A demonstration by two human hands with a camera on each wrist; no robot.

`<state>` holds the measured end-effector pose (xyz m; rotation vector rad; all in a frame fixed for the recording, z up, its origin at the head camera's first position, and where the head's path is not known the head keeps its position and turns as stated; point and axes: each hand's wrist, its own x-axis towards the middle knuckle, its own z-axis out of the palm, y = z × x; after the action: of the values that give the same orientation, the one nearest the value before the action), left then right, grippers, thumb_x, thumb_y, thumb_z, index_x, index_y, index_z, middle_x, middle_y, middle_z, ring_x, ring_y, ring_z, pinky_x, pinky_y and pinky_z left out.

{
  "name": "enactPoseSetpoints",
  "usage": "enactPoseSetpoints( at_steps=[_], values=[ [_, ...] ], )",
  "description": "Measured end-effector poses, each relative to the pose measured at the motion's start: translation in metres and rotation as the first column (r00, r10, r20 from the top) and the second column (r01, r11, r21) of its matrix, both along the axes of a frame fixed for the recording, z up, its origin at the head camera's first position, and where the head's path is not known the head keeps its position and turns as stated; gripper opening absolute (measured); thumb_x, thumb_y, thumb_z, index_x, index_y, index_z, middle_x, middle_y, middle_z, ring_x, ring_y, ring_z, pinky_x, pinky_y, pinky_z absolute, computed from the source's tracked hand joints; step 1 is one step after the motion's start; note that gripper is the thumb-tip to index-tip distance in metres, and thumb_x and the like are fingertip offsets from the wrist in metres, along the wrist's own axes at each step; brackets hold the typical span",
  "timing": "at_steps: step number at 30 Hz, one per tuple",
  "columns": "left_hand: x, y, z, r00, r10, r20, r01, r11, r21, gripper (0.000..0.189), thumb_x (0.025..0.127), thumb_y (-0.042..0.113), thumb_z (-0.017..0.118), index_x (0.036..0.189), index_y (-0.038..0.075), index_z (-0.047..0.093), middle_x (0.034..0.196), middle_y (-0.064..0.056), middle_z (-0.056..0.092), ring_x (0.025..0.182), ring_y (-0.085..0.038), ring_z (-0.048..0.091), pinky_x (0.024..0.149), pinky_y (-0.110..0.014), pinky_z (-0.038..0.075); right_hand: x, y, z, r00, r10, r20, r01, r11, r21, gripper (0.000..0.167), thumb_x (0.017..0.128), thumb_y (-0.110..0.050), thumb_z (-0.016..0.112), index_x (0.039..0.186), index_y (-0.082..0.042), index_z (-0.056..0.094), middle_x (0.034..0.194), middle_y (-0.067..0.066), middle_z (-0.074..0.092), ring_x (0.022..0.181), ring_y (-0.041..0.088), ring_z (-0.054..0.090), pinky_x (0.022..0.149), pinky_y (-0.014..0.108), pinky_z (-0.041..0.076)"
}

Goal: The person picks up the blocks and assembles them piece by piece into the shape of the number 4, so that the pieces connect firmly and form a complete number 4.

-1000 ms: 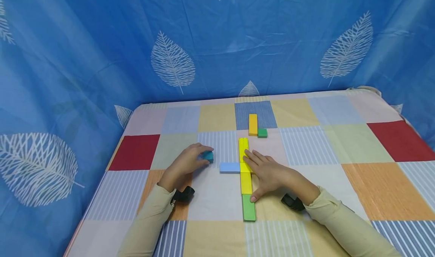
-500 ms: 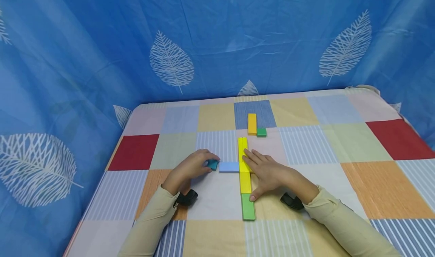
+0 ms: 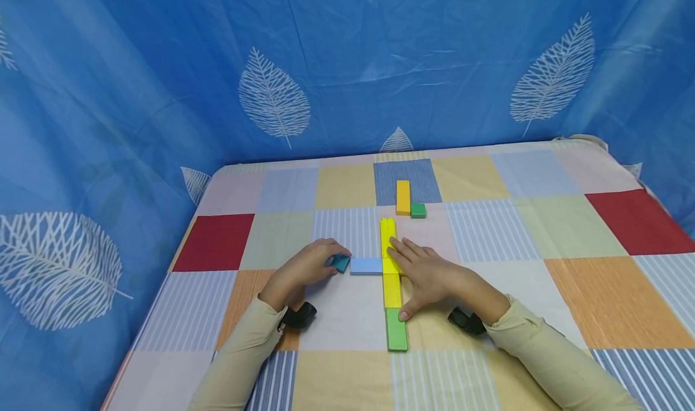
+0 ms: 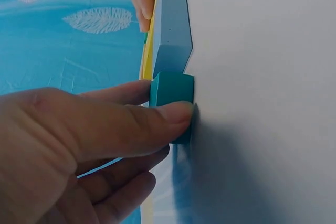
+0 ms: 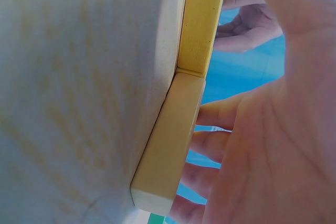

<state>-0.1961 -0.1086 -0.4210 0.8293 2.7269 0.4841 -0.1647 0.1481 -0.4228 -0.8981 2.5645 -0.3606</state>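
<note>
A small teal block (image 3: 341, 263) is pinched between the thumb and fingers of my left hand (image 3: 306, 266). In the left wrist view the teal block (image 4: 173, 88) stands at the near end of the light blue block (image 4: 173, 30), touching or almost touching it. The light blue block (image 3: 366, 267) points left from a column of yellow blocks (image 3: 392, 290), with a light green block (image 3: 397, 329) at its near end. My right hand (image 3: 429, 277) lies spread along the column's right side. Its fingertips touch the upper yellow block and its thumb reaches the green one.
Beyond the column, an orange block (image 3: 403, 197) and a small green block (image 3: 418, 210) lie side by side. The patchwork cloth (image 3: 467, 369) covers the table. A blue curtain (image 3: 434, 67) with white leaves hangs behind and at both sides.
My left hand has moved right and slightly nearer, bringing the teal block to the light blue block's left end. For the last half second it has barely moved. The right hand has stayed put.
</note>
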Motion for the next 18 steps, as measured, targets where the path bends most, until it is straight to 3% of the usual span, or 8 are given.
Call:
enactPoseSetpoints(
  at_steps=[18],
  values=[
    [0.0008, 0.0013, -0.0001, 1.0, 0.0, -0.001, 0.0, 1.0, 0.007, 0.037, 0.078, 0.004, 0.069, 0.114, 0.012, 0.064, 0.115, -0.005, 0.061, 0.105, -0.019, 0.055, 0.096, -0.036, 0.044, -0.0006, 0.0011, 0.0004, 1.0, 0.002, 0.001, -0.002, 1.0, 0.006, 0.123, 0.059, -0.069, 0.069, 0.145, 0.0, 0.014, 0.153, 0.017, 0.004, 0.139, 0.038, 0.004, 0.108, 0.055, 0.016]
  ],
)
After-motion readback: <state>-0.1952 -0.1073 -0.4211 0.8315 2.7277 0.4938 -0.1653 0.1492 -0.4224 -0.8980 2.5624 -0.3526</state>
